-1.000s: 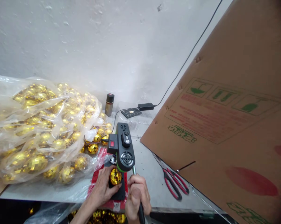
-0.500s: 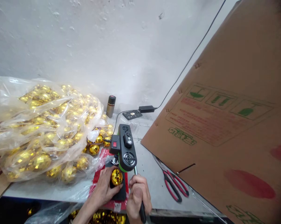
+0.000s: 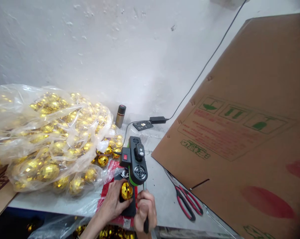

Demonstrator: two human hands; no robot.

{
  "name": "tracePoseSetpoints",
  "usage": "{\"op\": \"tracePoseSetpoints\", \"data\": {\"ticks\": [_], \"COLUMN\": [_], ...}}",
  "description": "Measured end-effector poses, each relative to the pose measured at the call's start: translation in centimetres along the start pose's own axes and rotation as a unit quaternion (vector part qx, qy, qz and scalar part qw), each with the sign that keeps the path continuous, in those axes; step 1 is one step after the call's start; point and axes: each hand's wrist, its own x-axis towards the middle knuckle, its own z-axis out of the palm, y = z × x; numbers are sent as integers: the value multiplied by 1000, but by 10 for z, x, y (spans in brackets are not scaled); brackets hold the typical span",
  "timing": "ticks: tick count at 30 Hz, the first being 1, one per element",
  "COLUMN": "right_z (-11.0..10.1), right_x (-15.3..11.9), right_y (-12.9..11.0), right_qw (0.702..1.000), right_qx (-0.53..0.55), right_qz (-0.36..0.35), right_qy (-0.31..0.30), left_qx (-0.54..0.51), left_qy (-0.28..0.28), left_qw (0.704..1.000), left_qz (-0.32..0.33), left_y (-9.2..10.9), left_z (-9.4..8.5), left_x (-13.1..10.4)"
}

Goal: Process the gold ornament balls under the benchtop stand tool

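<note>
A small black bench drill press (image 3: 138,162) with a green edge and a red switch stands on the table. Below and just in front of its head is a gold mirror-faceted ball (image 3: 126,191), on the black base. My left hand (image 3: 113,200) grips this ball from the left, fingers behind it and thumb in front. On the press's right side, my right hand (image 3: 146,210) is wrapped round the black grip of its metal lever (image 3: 144,186). The drill tip and its contact with the ball are hidden.
Clear plastic bags of gold balls (image 3: 62,139) fill the left side. Loose balls (image 3: 103,161) lie behind the press. Red-handled scissors (image 3: 188,202) lie at right beside a large cardboard box (image 3: 229,116). A bottle (image 3: 120,116), phone (image 3: 143,125) and power adapter (image 3: 157,119) are by the wall.
The lever's grip end and my right hand have shifted slightly left relative to the press. My left hand keeps hold of the ball. The whole view has moved a little.
</note>
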Motion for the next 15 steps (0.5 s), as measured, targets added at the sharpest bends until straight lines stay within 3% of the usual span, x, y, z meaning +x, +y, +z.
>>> {"op": "tracePoseSetpoints", "data": {"ticks": [4,8,11,15], "right_z": [-3,-11,-17,-21], "right_x": [7,47,68,57], "right_y": [-7,-33,-45,-37], "right_qw": [1000,994,989,990], "right_qx": [4,2,11,3], "right_qz": [23,105,129,104], "right_qy": [0,-44,-73,-91], "left_qx": [13,18,22,59], "left_qy": [-7,-5,4,42], "left_qw": [1000,1000,1000,995], "left_qz": [-8,-16,13,73], "left_y": [5,5,-6,-23], "left_z": [-3,-3,-4,-17], "left_x": [3,1,-18,-51]}}
